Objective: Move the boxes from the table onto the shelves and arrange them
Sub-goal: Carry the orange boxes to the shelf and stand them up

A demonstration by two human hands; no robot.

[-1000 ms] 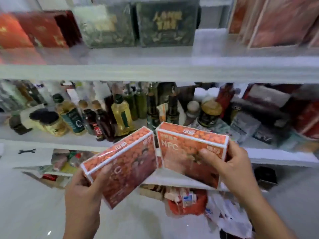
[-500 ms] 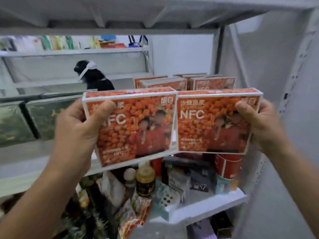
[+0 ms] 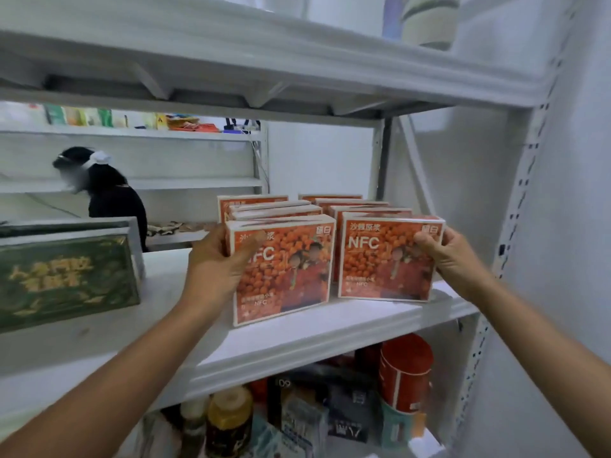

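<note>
Left box (image 3: 291, 269) and right box (image 3: 386, 259) stand upright, fronts outward, clamped in left hand (image 3: 218, 262) and right hand (image 3: 453, 256).

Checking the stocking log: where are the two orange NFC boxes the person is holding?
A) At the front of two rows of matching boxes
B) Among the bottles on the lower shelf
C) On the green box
A: the left hand and right hand hold the left box and right box upright on the white shelf, before rows of matching boxes.

The left orange box (image 3: 297, 276) and the right orange box (image 3: 386, 262) each read "NFC" in white letters.
</note>
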